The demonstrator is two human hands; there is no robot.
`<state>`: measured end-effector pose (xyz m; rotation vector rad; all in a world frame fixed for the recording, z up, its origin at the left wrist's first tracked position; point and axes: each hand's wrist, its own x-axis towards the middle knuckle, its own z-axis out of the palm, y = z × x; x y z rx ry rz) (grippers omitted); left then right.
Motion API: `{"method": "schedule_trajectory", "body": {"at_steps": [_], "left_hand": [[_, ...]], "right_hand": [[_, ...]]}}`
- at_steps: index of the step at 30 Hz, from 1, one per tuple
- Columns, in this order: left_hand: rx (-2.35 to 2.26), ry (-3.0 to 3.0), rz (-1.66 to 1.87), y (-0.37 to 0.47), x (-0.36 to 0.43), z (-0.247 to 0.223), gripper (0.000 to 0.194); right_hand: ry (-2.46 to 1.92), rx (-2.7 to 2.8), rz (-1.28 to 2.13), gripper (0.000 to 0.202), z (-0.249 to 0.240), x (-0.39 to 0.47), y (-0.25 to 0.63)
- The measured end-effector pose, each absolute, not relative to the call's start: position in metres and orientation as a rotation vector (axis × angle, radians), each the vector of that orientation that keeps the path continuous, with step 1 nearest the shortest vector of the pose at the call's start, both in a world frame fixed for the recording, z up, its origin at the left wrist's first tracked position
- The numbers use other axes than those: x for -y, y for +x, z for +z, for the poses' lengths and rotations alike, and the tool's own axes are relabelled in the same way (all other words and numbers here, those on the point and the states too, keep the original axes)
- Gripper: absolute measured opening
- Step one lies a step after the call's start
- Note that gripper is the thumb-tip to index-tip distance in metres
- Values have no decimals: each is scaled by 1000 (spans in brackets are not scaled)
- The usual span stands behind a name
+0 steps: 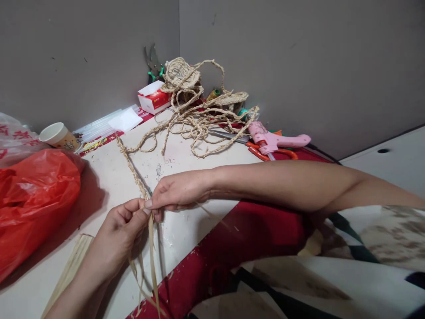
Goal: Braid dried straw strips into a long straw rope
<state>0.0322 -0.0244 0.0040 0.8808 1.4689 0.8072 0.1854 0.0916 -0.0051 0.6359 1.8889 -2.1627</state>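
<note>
You have the braided straw cord (134, 175) over the white worktop (108, 175), slanting from its far part down to where your two hands meet. Its finished length is pale tan, rough and knobbly, with short frayed ends sticking out along the sides and a plaited, uneven surface. Below your fingers it opens into loose strands (152, 257), flat, narrow and ribbon-like, smoother than the braid and slightly yellower; they hang apart toward the red strip along the near side, some crossing lower down.

Your left hand (121, 228) pinches the cord between thumb and forefinger, right where braid turns to strands. Your right hand (179, 190) is closed at the same spot from the other side, its thumb against the working point and its other fingers curled in, and a thin strand shows beneath its wrist.

Near its far end, the braid meets a cord that curves over to the heap of braided cord (199, 119), which lies in loose loops with a round coil at the back. Beside that heap are a pink glue gun (277, 139), orange-handled scissors (262, 150) and a red-and-white box (154, 98). On your left are a red plastic bag (40, 190) and a paper cup (59, 136).
</note>
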Motion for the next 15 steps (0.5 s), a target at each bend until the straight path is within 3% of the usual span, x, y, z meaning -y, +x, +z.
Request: {"method": "schedule_trajectory", "body": {"at_steps": [10,15], "left_hand": [[-1776,1495,462,22,27,22,40],[-2010,1800,227,34,41,29,30]], "right_hand": [[905,-1799,-2317,25,-3,-82,182],[926,-1823,-2395,18,-6,-71,183]]}}
